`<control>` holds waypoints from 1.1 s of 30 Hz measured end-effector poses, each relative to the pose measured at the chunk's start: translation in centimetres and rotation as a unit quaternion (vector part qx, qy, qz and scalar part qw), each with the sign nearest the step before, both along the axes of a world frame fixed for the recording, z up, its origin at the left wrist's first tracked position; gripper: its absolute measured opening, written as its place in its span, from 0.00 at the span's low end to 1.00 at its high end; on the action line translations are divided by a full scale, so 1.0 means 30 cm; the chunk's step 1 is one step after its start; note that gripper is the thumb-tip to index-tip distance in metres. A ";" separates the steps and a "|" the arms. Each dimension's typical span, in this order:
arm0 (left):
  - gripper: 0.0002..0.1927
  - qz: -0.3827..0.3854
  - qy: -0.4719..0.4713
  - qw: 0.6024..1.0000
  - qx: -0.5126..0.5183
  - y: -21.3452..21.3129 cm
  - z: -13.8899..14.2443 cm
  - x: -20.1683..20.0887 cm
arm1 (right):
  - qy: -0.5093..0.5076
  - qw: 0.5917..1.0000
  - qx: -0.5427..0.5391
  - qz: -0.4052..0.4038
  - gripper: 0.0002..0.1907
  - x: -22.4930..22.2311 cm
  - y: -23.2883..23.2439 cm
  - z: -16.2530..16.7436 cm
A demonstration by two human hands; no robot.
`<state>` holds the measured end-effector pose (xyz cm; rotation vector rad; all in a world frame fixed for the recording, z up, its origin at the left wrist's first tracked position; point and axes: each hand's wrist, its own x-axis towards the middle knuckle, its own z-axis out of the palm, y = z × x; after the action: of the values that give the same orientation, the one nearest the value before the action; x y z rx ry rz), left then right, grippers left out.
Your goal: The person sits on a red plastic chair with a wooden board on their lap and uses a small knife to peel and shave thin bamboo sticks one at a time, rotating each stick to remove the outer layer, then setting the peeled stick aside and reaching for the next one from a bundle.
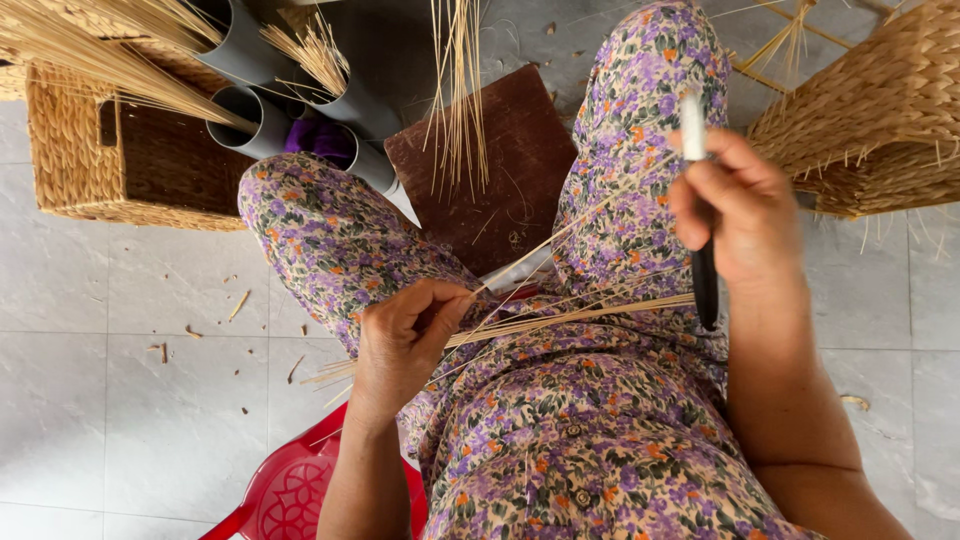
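Flowered cloth over my lap (560, 440) fills the near view, and across it lie the thin straw strands (570, 318); my left hand (405, 340) pinches their near ends, fingers curled shut on them. My right hand (735, 215) is raised over the knee, closed on a black-handled tool (703, 275), perhaps a knife; woven baskets (880, 110) look finished, while grey tubes (260, 120) hold more straw unworked.

floor: pale grey tiles (130, 400) | seat: red plastic stool (300, 495) | light: daylight
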<state>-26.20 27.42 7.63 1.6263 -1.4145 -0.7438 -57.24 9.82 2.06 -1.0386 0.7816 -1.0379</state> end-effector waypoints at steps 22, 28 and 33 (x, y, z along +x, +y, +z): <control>0.03 -0.001 -0.001 1.000 0.002 -0.054 0.010 -0.061 | 0.012 0.997 0.003 0.071 0.14 0.096 0.054 -0.017; 0.04 -0.007 -0.006 1.000 -0.003 -0.036 0.012 -0.039 | -0.060 0.997 0.023 -0.051 0.14 -0.041 -0.023 -0.024; 0.05 0.007 0.025 1.000 -0.012 -0.042 0.001 -0.034 | -0.092 0.995 -0.004 -0.049 0.15 -0.053 -0.023 0.013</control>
<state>-27.21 26.17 7.67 1.5874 -1.3704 -0.7501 -58.83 9.13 2.45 -0.9041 0.6835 -1.2038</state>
